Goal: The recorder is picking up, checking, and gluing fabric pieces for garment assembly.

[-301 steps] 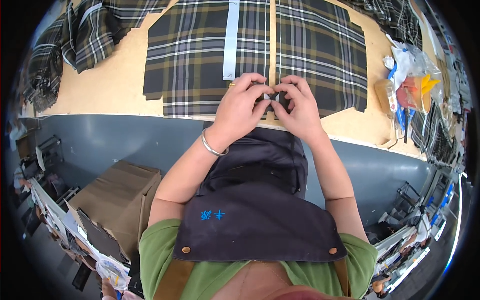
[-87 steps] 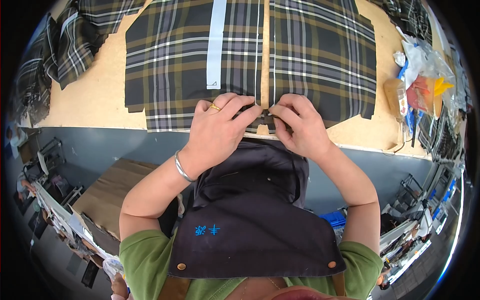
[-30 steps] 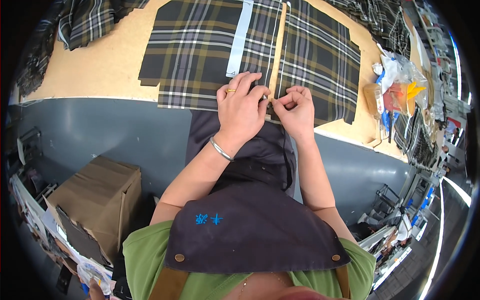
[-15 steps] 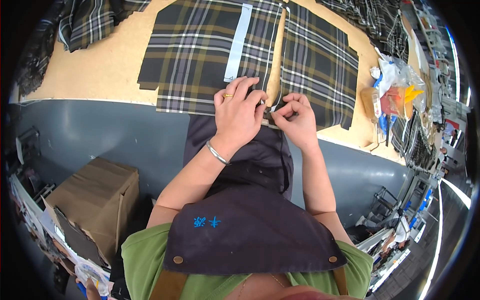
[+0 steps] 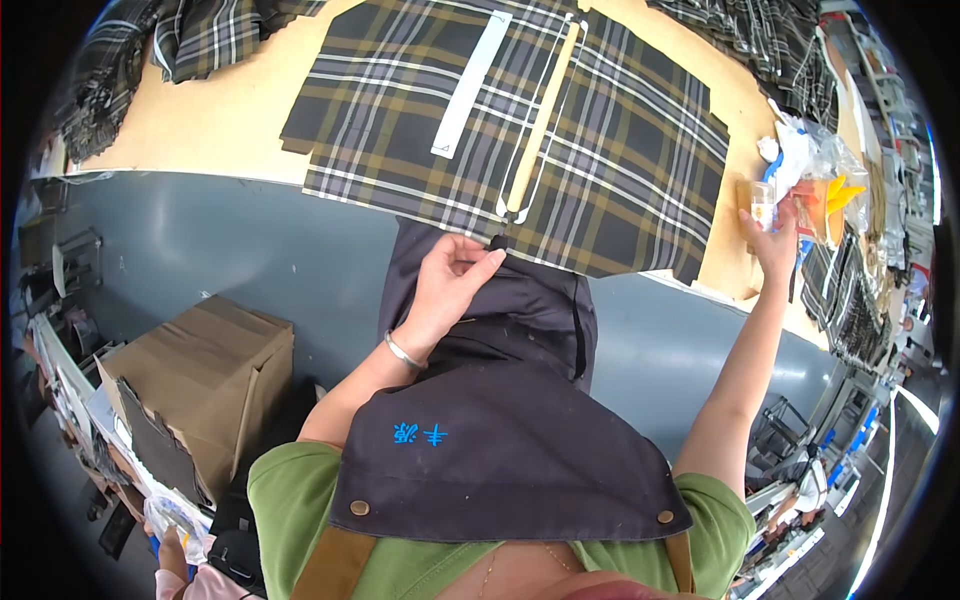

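Note:
Two plaid fabric panels [image 5: 380, 110] in black, olive and white lie on the table, with a long white-edged slit [image 5: 535, 130] between them. At the panels' near edge, by the lower end of the slit, my left hand [image 5: 450, 285] pinches a small dark cloth tab [image 5: 498, 243]. My right hand [image 5: 772, 245] reaches out to the right, thumb and fingers apart, against a small amber container [image 5: 752, 200] with a pale label. Whether it grips anything there is hard to see. A narrow white strip [image 5: 470, 90] lies on the left panel.
Beside the amber container are clear plastic bags [image 5: 835, 160] and a yellow-handled tool [image 5: 845, 195]. Plaid cloth piles lie on the tan tabletop [image 5: 215, 125] at far left and far right. A brown cardboard box [image 5: 215, 350] stands lower left, near another person's pink sleeve [image 5: 185, 585].
My right hand has left the slit's lower end and gone right to the amber container. My left hand has shifted nearer, to the dark tab. The panels have turned slightly.

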